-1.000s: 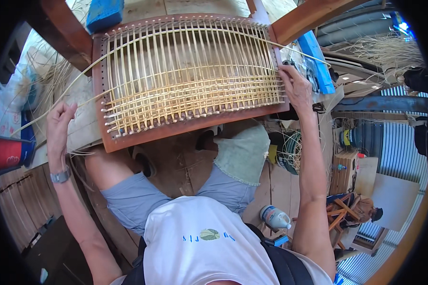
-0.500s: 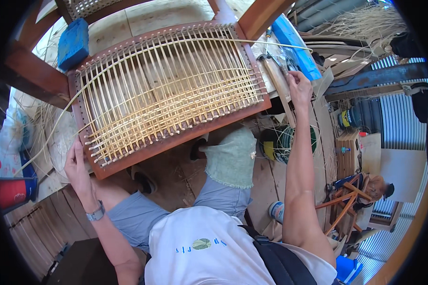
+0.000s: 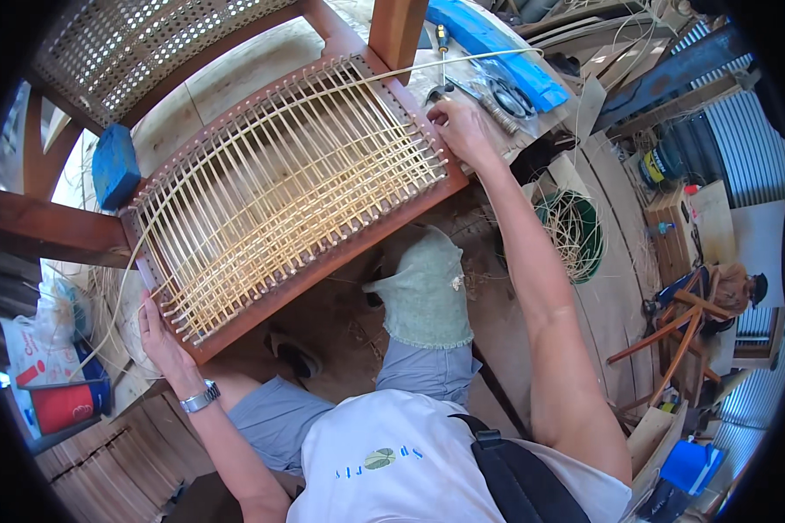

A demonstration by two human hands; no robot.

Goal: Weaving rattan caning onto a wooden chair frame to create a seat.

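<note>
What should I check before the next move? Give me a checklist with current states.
1. Left hand at the frame's near left corner: ok.
2. Right hand at the frame's right side: ok.
3. Right fingers gripping a strand: cannot tell, fingertips partly hidden.
4. Long cane strand within the frame: not ok, its right end juts well past the edge.
5. Weave evenly filled: not ok, dense nearest the person, open farther back.
6. Blue block off the weave: ok, by the far left corner.

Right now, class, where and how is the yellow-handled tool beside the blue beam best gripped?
Probably by its thick handle, from above: a chair leg stands left, the blue beam lies right, and a pale strand crosses the thin shaft in view.
</note>
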